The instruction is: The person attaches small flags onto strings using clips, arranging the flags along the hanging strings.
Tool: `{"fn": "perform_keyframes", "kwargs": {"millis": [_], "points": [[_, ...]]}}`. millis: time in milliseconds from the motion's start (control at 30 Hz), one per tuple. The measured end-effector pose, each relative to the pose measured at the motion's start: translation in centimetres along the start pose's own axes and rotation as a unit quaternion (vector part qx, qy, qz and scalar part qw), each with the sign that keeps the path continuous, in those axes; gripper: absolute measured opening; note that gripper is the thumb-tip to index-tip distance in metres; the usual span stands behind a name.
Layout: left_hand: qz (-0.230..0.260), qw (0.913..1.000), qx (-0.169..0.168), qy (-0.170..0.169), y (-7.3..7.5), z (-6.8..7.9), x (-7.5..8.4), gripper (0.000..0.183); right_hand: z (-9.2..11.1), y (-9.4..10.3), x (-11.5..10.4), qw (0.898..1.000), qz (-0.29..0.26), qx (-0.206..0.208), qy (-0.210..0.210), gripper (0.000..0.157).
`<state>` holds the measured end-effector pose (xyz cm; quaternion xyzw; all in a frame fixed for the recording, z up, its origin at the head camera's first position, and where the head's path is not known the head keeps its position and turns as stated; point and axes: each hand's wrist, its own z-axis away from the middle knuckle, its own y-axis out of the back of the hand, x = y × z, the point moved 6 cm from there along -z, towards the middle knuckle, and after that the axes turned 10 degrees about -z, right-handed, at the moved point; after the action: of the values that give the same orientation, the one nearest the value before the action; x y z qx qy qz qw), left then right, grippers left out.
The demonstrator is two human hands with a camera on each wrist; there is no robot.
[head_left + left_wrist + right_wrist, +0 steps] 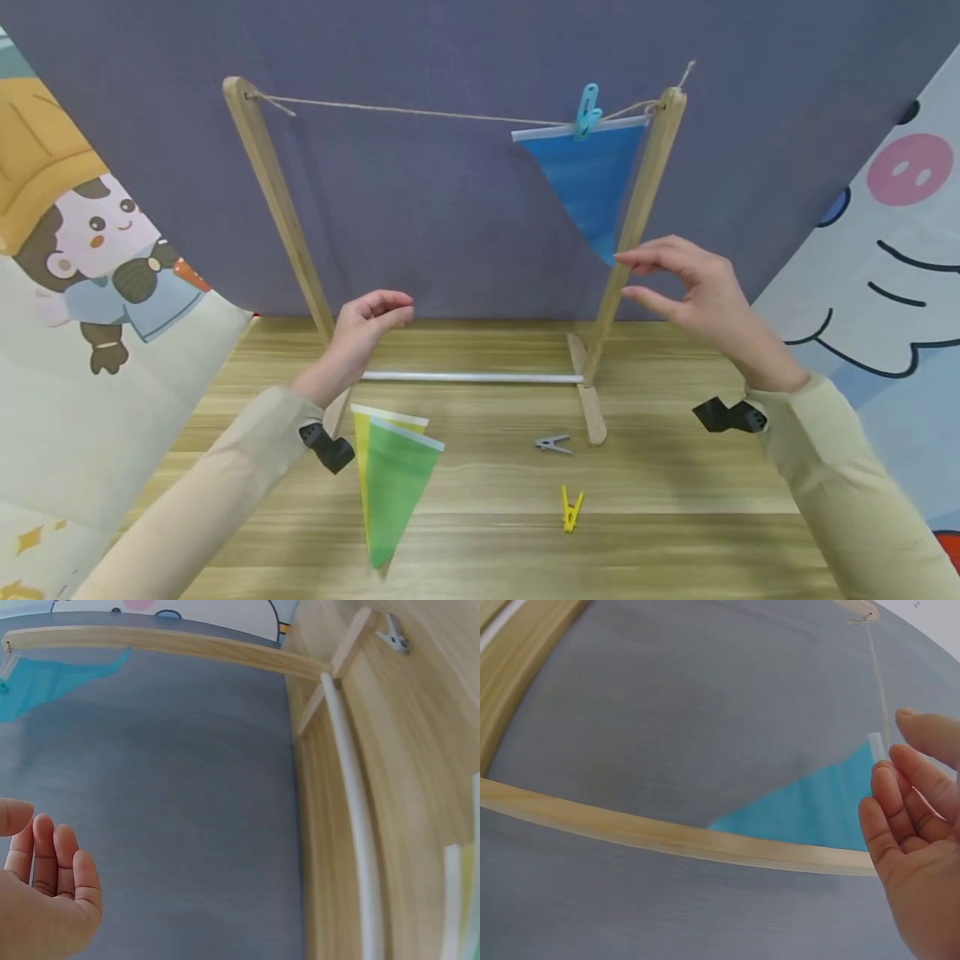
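Note:
A blue pennant [588,179] with a white top edge hangs at the right end of a string [420,110]. One light blue clothespin [587,112] clips its top edge there. My right hand [701,292] is in the air by the right post, near the pennant's lower tip, its thumb and fingers apart around nothing. Left of centre, my left hand [367,321] hovers with loosely bent fingers and holds nothing; the left wrist view shows its bare palm. Below it, a green pennant [397,492] lies partly over a yellow pennant [362,450] on the table.
The string runs between a left wooden post [281,204] and a right wooden post [637,217]. A white rod [472,377] joins them low down. A grey clothespin [552,444] and a yellow clothespin [571,510] lie on the wooden table [480,550]. A grey cloth backdrop [450,225] stands behind.

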<state>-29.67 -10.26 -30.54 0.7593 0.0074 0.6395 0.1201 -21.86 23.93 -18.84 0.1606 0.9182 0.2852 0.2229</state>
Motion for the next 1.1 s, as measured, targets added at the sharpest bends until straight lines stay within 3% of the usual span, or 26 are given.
{"fn": "perform_keyframes", "kwargs": {"millis": [600, 867, 1100], "points": [[-0.013, 0.9982, 0.021, 0.055, 0.6, 2.1, -4.1, 0.012, 4.7, -3.4, 1.4, 0.998, -0.047, 0.005, -0.049, 0.049], [-0.025, 0.9968, 0.016, 0.074, 1.0, 3.1, -6.4, 0.012, 6.9, -5.3, 1.9, 0.995, -0.073, -0.015, -0.067, 0.048], [-0.041, 0.994, 0.02, 0.099, 1.1, 3.9, -8.5, 0.018, 8.9, -7.0, 2.3, 0.995, -0.079, 0.004, -0.068, 0.046]]}}
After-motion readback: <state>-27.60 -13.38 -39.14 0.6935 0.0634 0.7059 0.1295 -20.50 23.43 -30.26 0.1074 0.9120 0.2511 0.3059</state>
